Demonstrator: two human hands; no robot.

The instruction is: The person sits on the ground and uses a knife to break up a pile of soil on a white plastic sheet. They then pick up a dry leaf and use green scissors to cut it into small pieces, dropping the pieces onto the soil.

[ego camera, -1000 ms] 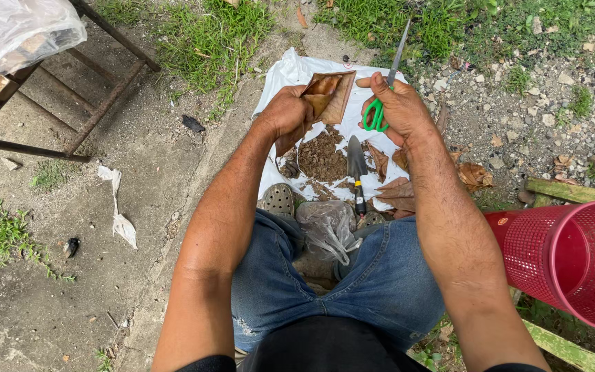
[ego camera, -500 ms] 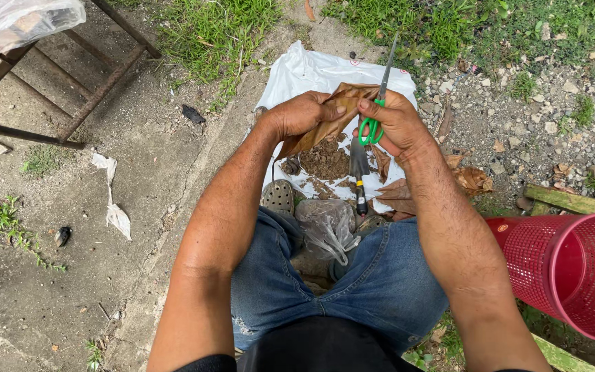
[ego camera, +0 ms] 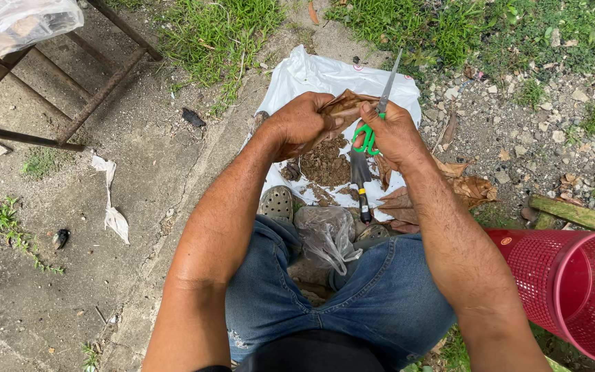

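My left hand [ego camera: 301, 122] grips a large dry brown leaf [ego camera: 342, 110] held over a white plastic sheet [ego camera: 311, 74] on the ground. My right hand [ego camera: 395, 132] holds green-handled scissors [ego camera: 374, 117], blades pointing up and away, right beside the leaf. Under the hands lies a heap of cut brown leaf bits [ego camera: 325, 164] on the sheet. A knife with a black and yellow handle [ego camera: 361, 184] rests on the sheet beside the heap.
A red perforated basket [ego camera: 573, 293] lies at my right knee. More dry leaves [ego camera: 463, 187] lie right of the sheet. A clear plastic bag [ego camera: 325, 234] sits between my feet. A metal frame [ego camera: 70, 103] stands at upper left; gravel and grass lie beyond.
Both hands have drawn closer together, the scissors shifting left toward the leaf. The view has drifted slightly.
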